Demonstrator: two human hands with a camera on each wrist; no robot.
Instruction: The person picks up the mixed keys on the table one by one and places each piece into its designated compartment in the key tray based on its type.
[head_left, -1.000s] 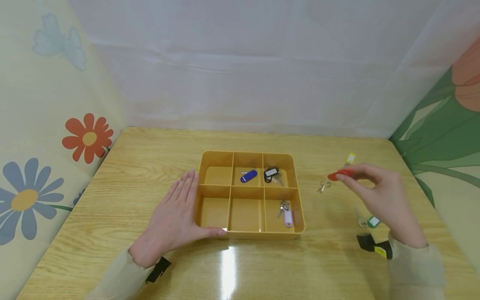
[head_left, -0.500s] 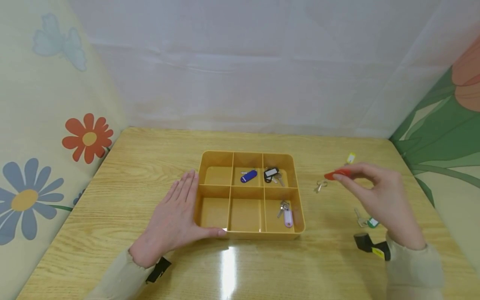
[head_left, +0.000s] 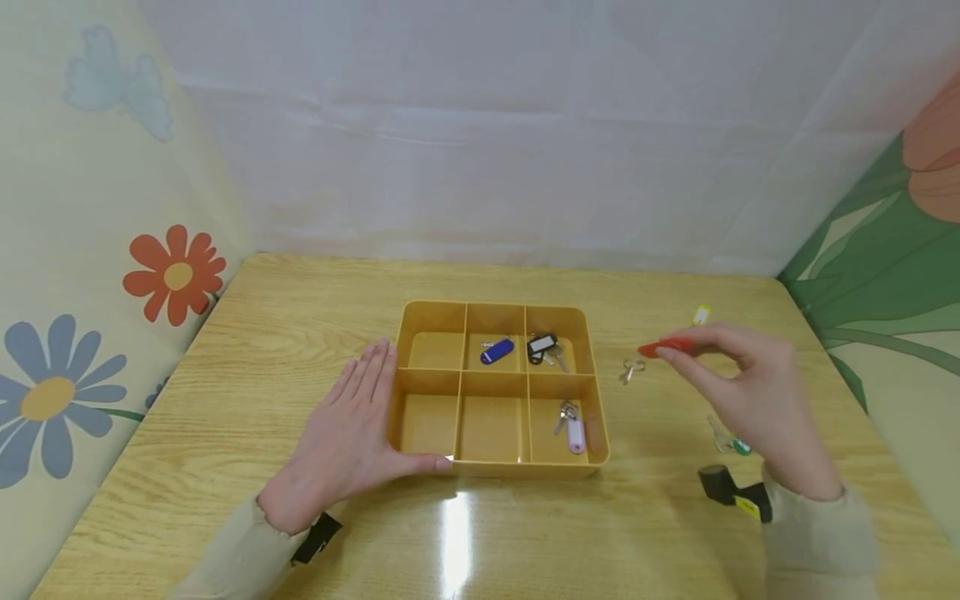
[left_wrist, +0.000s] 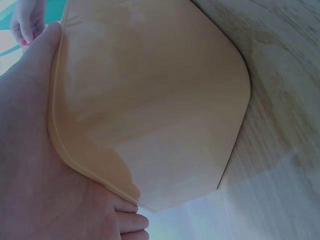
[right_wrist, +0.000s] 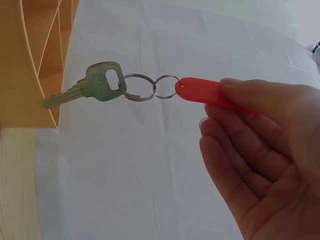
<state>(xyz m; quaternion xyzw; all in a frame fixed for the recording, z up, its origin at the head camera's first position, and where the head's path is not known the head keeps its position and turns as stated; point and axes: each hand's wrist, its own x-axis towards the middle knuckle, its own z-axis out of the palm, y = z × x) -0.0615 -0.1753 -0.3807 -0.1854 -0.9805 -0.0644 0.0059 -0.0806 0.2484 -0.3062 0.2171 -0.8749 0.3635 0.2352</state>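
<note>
Between thumb and fingertips my right hand (head_left: 738, 383) pinches a red key tag (right_wrist: 202, 91), to the right of the orange compartment box (head_left: 495, 468). From the tag, two linked rings (right_wrist: 145, 87) carry a key (right_wrist: 102, 85) that dangles above the table. My left hand (head_left: 345, 433) lies straight-fingered along the box's left side, its thumb on the front rim. In the back middle compartment is a blue key tag (head_left: 497, 352). The back right one holds black-tagged keys (head_left: 542, 345), and the front right one a lilac key tag (head_left: 575, 435) with keys.
A yellow key tag (head_left: 701, 315) lies on the table (head_left: 645, 517) behind my right hand. Partly hidden below that hand are a green key tag (head_left: 742, 447) and its key (head_left: 718, 435). A white sheet (head_left: 495, 167) hangs at the back; patterned panels stand at both sides.
My right hand has moved a little left toward the box, with the red key tag and its hanging key. The left hand and the box stay where they were.
</note>
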